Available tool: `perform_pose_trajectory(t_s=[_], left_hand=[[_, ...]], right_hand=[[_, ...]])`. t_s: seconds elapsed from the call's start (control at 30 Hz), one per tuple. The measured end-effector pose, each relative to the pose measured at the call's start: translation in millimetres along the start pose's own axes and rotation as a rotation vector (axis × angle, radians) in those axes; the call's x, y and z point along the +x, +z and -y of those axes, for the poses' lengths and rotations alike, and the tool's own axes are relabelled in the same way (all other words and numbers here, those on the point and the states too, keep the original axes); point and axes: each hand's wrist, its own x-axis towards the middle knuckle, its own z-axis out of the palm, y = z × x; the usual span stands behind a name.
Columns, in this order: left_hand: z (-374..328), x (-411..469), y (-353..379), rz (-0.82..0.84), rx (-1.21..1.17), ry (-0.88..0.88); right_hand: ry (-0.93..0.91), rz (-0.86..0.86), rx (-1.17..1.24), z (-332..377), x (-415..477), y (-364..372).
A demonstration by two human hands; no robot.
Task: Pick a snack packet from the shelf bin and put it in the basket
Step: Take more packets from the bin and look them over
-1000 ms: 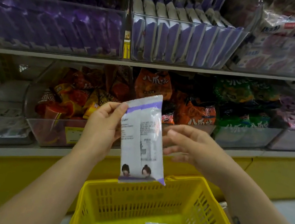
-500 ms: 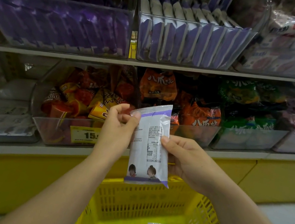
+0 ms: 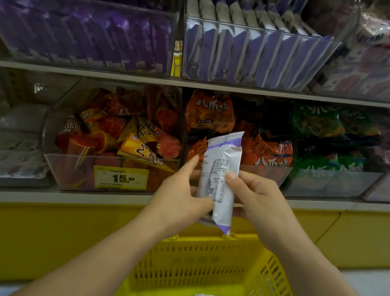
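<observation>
Now | snack packet (image 3: 219,178): white, purple-edged | upright | printed back showing

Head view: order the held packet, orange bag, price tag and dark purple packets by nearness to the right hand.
1. Held packet, pinched by the right hand.
2. Orange bag, just above and behind.
3. Price tag, off to the left.
4. Dark purple packets, far top left.

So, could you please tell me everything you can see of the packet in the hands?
The packet is a crinkled foil-like sachet, white with purple ends and print facing the camera. Nearly upright, it hangs above the far rim of the yellow basket. The left hand holds its lower left edge; the right hand pinches its right edge.
</observation>
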Motion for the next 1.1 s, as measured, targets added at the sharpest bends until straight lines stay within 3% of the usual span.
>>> perform_pose_trajectory(t_s=[0.17,0.43,0.6,0.67,0.8,0.9,0.97,1.1], left_hand=[[-2.1,5.2,-8.4,-0.108,-0.122,-0.008],[-3.2,5.0,-14.7,-0.151,-0.246,0.007],[-17.9,-2.4,-20.7,0.149,-0.341,0.087],[-28.7,-3.0,-25.8,0.124,-0.395,0.151],[-67.2,2.5,-45.9,-0.146,-0.327,0.251],[-105.8,11.2,-61.1,-0.246,-0.200,0.330],[-133.0,17.7,-66.7,-0.256,-0.140,0.377],[-177.5,32.0,-72.6,-0.208,-0.031,0.387]], right_hand=[[-0.082,0.022,-0.098,4.7,-2.1,-2.4],[-0.087,0.129,-0.099,9.7,-6.2,-8.3],[-0.014,0.097,0.360,27.0,-4.1,-11.1],[-0.018,0.087,0.390,41.0,-2.2,-10.6],[-0.235,-0.165,0.013,74.5,1.1,-18.1],[-0.560,-0.115,-0.543,104.4,-4.0,-24.8],[-0.675,-0.085,-0.854,123.2,-1.4,-28.0],[-0.748,-0.166,-0.909,160.1,17.5,-36.8]])
